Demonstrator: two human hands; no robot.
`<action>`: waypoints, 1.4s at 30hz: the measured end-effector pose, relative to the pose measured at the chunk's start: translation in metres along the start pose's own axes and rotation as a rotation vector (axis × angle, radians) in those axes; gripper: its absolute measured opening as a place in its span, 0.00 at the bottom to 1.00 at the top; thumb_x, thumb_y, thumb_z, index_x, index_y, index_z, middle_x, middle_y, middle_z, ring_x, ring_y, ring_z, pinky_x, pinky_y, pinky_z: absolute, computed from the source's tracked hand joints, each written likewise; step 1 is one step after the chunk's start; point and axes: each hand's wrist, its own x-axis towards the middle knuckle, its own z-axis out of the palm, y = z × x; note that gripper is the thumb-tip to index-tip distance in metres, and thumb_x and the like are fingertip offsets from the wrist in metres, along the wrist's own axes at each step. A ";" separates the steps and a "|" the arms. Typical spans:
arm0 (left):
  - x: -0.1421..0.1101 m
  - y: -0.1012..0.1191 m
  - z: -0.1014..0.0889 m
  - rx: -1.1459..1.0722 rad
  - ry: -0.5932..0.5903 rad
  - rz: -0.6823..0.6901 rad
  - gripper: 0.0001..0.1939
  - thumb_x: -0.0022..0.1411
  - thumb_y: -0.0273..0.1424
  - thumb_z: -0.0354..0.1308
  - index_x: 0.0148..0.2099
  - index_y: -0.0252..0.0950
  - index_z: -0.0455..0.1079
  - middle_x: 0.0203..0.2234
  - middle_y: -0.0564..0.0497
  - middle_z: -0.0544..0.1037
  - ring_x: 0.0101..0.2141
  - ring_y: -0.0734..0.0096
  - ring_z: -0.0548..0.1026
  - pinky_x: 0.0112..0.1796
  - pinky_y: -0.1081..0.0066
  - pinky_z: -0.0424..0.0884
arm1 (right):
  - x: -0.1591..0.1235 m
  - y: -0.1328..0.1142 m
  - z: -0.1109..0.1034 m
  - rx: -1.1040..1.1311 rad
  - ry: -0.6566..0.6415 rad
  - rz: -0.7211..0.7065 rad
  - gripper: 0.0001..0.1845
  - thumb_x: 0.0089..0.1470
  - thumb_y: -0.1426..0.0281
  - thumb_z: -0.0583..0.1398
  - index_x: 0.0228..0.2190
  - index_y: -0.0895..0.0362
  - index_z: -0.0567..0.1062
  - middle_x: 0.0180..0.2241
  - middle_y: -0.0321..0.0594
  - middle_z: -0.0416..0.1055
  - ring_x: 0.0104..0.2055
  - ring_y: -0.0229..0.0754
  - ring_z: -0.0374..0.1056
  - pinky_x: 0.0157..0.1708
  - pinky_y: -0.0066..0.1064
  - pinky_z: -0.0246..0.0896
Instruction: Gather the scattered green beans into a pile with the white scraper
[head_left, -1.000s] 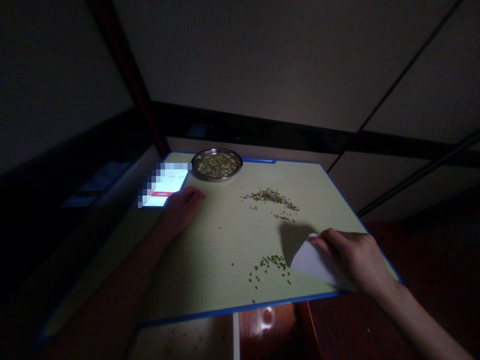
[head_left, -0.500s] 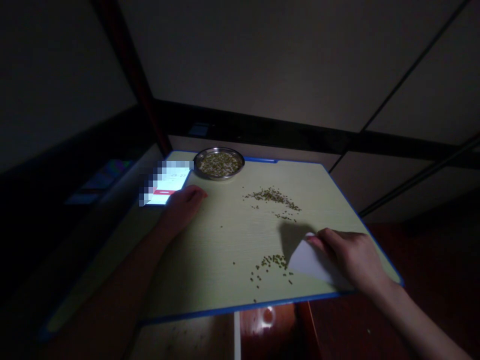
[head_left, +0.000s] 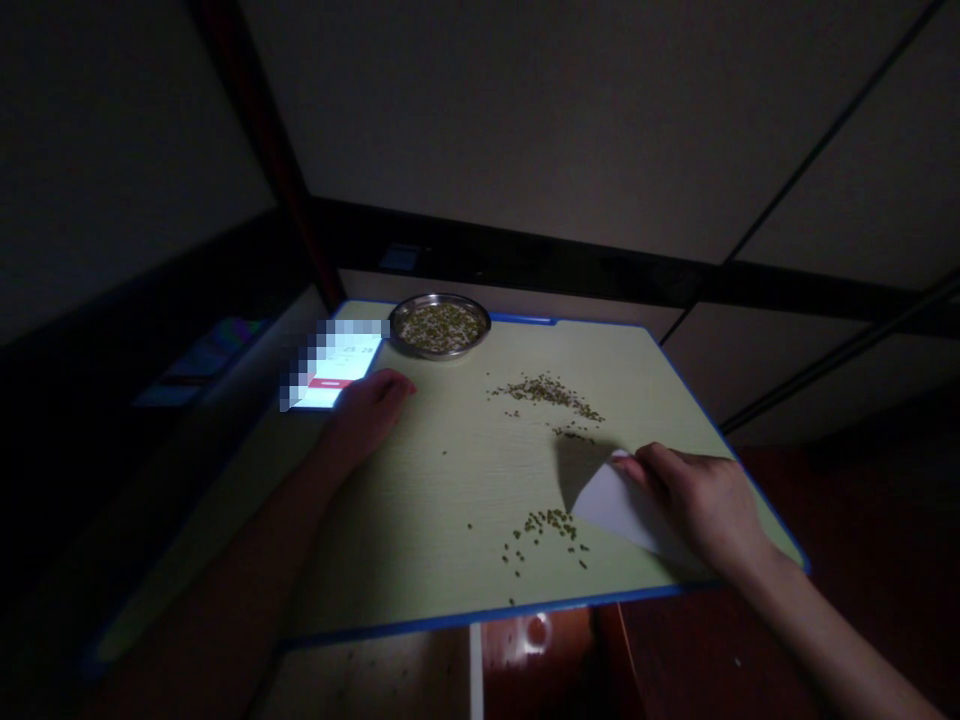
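My right hand (head_left: 701,500) pinches a white piece of paper or thin card (head_left: 619,510), held slanted with its lower edge near the table. To its left lies a loose cluster of small green beans (head_left: 551,525). A larger scatter of beans (head_left: 551,390) spreads farther back on the pale table (head_left: 420,530). Beside the lit screen of a phone or tablet (head_left: 349,360), my left hand (head_left: 375,400) rests with its fingers curled together and nothing showing in them. A round metal dish (head_left: 441,355) near the back edge holds many beans over a whitish bottom.
Blue edging (head_left: 480,612) runs around the tabletop. Behind it stand dark panels (head_left: 487,120) with a black band. Below the front edge, a pale surface (head_left: 375,675) and a shiny reddish-brown surface (head_left: 536,660) show. The room is dim.
The white piece in my right hand has lifted slightly and moved a little back from the near bean cluster. My left hand stays where it was.
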 end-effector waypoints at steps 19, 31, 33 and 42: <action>0.002 -0.004 0.001 0.037 0.013 0.010 0.16 0.58 0.42 0.48 0.36 0.38 0.72 0.20 0.55 0.71 0.25 0.68 0.69 0.26 0.71 0.61 | 0.006 0.002 0.003 -0.082 0.038 0.068 0.26 0.65 0.54 0.48 0.24 0.54 0.72 0.16 0.35 0.69 0.14 0.35 0.61 0.19 0.31 0.41; 0.001 0.000 0.000 0.038 0.016 0.017 0.16 0.57 0.42 0.48 0.35 0.38 0.72 0.20 0.54 0.71 0.25 0.68 0.69 0.25 0.71 0.60 | 0.009 -0.014 0.000 0.029 0.004 -0.044 0.23 0.65 0.56 0.50 0.24 0.54 0.72 0.17 0.34 0.69 0.16 0.35 0.61 0.20 0.32 0.44; 0.001 -0.002 0.000 0.037 0.012 0.021 0.16 0.57 0.42 0.49 0.35 0.38 0.72 0.20 0.54 0.71 0.25 0.68 0.69 0.25 0.71 0.60 | 0.009 -0.015 0.000 0.021 -0.013 -0.068 0.22 0.65 0.57 0.51 0.25 0.54 0.72 0.18 0.33 0.69 0.17 0.35 0.62 0.21 0.32 0.44; 0.002 -0.002 0.000 0.016 -0.003 0.003 0.17 0.58 0.43 0.48 0.36 0.37 0.72 0.20 0.55 0.71 0.24 0.69 0.68 0.26 0.71 0.61 | 0.023 -0.015 -0.005 -0.102 -0.003 -0.077 0.23 0.65 0.55 0.50 0.24 0.54 0.71 0.18 0.34 0.70 0.16 0.35 0.62 0.21 0.33 0.40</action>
